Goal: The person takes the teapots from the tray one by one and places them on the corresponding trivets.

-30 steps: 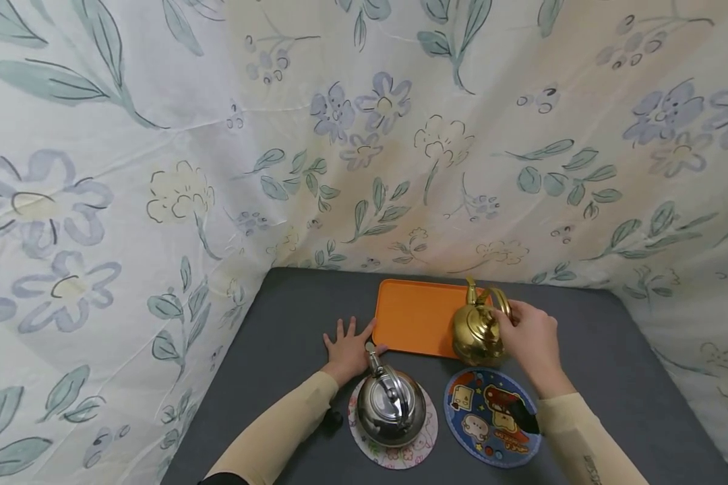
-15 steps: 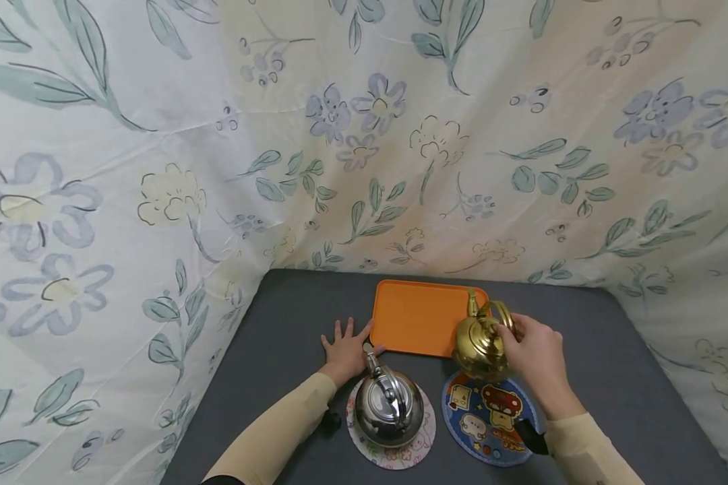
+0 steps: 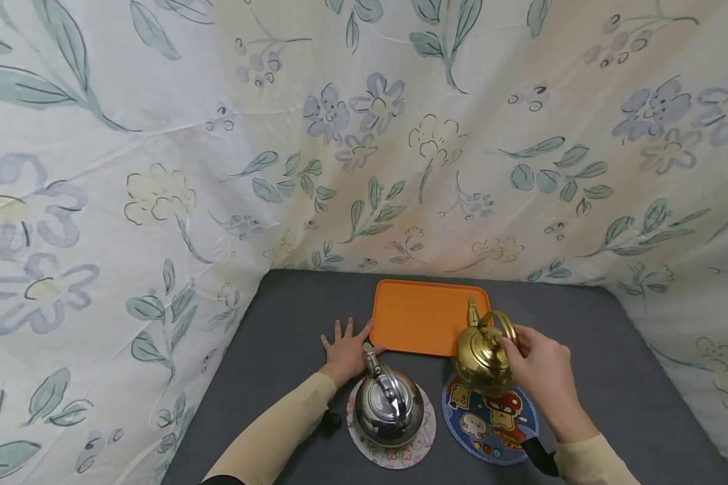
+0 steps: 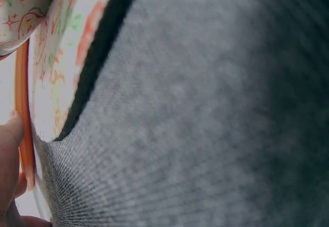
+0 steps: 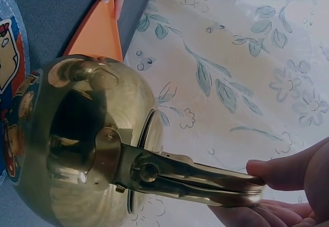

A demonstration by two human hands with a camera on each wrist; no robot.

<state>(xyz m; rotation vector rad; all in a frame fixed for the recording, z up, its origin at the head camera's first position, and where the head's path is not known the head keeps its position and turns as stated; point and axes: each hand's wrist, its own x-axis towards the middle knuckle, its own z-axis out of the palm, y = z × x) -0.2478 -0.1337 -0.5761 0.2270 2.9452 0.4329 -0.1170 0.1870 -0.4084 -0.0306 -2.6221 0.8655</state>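
My right hand (image 3: 546, 370) grips the handle of a gold kettle (image 3: 485, 360), its thumb on one side and fingers on the other in the right wrist view. The kettle (image 5: 77, 134) hangs over the far part of a round blue mat (image 3: 488, 441) with cartoon figures, partly overlapping the tray's corner in the head view. Spread fingers of my left hand (image 3: 344, 350) rest flat on the table, the thumb side touching the left edge of an orange tray (image 3: 421, 316). A silver kettle (image 3: 389, 407) stands on a round pink-patterned mat (image 3: 425, 438), just nearer than that hand.
The grey tabletop (image 3: 303, 303) extends around the mats and tray. Flower-printed fabric (image 3: 437, 202) hangs behind the table and along its sides. A small dark object (image 3: 330, 421) shows beside the left forearm, its kind unclear.
My right hand has carried the gold kettle nearer, off the tray's right end and over the blue mat. The left hand and silver kettle have stayed in place.
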